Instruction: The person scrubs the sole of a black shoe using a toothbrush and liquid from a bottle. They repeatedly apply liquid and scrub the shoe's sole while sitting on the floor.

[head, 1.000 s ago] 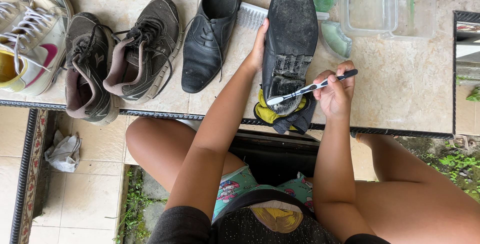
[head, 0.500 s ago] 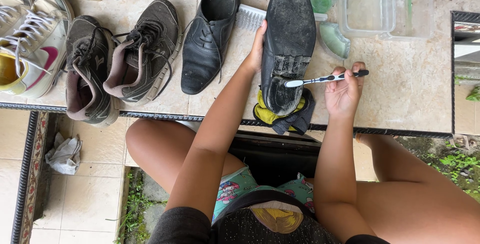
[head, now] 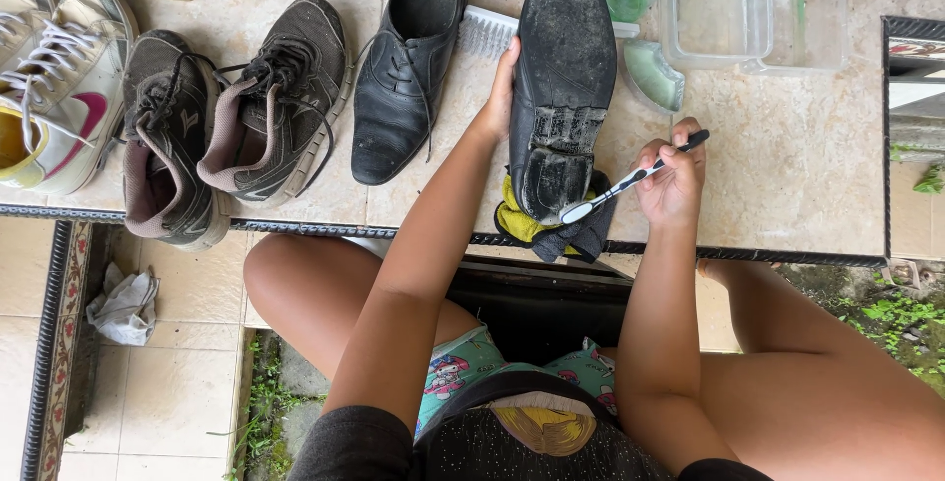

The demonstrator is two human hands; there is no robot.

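A black leather shoe [head: 563, 67] lies sole up on the tiled ledge, its heel resting on a yellow and grey cloth [head: 551, 230]. My left hand [head: 500, 87] grips the shoe's left edge at mid length. My right hand [head: 671, 176] holds a toothbrush [head: 630, 181] with a black handle, and its white bristle head touches the heel of the sole. The matching black shoe [head: 404, 63] sits upright just to the left.
Two dark worn sneakers [head: 226, 117] and a white sneaker [head: 54, 77] lie at the left. A white scrub brush [head: 487, 33], a clear plastic tub [head: 753, 8] and a green lid [head: 652, 75] sit behind. A crumpled tissue [head: 123, 304] lies on the floor.
My right hand has shifted the toothbrush down along the heel of the sole, from higher on the heel to its lower edge. The left hand keeps its grip on the shoe.
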